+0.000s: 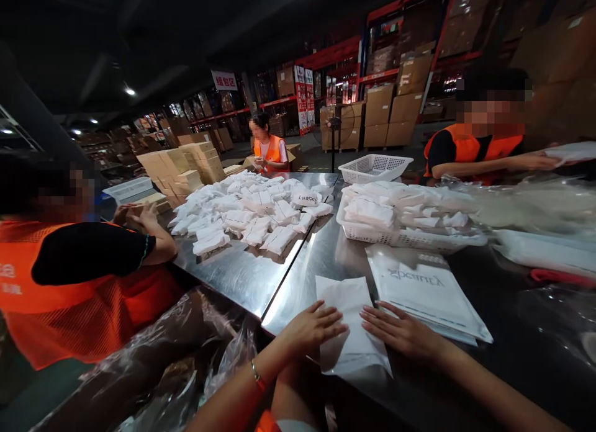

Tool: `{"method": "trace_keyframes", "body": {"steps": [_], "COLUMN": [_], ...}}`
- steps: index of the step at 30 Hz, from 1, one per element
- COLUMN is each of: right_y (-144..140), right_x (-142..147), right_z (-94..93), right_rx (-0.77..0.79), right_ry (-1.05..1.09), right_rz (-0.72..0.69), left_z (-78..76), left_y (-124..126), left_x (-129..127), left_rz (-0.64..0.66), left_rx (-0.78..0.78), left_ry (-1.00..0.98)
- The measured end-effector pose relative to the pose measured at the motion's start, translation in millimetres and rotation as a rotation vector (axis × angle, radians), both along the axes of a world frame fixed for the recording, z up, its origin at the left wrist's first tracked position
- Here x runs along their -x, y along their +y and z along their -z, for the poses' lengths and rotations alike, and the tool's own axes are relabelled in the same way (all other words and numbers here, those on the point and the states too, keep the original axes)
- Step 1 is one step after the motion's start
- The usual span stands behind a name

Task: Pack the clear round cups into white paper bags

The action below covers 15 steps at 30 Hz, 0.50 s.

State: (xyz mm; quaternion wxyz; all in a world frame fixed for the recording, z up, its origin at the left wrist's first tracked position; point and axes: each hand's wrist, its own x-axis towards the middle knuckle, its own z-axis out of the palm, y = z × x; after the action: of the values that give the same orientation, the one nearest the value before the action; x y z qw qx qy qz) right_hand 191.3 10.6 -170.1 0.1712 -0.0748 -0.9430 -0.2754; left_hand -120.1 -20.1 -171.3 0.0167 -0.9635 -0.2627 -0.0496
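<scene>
A white bag [345,293] lies at the table's near edge, its lower end toward me. My left hand [315,328] rests flat on its left side, fingers stretched out. From the right, my right hand [401,334] lies over the other side with fingers extended. Neither hand grips it; whatever the bag contains is hidden. Just beyond my right hand is a stack of flat white bags [426,289] with dark lettering.
Wrapped white packets [254,211] are heaped on the metal table [251,283]. A white basket [372,232] holds more packets, with another basket [372,168] behind. Co-workers in orange vests stand left, right and at the back. Clear plastic [228,364] hangs at lower left.
</scene>
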Motion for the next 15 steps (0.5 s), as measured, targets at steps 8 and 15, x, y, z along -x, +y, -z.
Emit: {"method": "trace_keyframes", "body": {"steps": [8,15], "right_y": [1,-17], "right_x": [11,-4], "right_z": [21.0,12.8], "right_rx": [0.018,0.125], "right_ry": [0.043,0.093], "right_rz": [-0.057,-0.081], "left_z": [23.3,37.3], "left_y": [8,0], "left_x": [9,14], "left_rz": [0.017,0.125], "left_rx": [-0.173,-0.213], "left_ry": [-0.026,-0.144]}}
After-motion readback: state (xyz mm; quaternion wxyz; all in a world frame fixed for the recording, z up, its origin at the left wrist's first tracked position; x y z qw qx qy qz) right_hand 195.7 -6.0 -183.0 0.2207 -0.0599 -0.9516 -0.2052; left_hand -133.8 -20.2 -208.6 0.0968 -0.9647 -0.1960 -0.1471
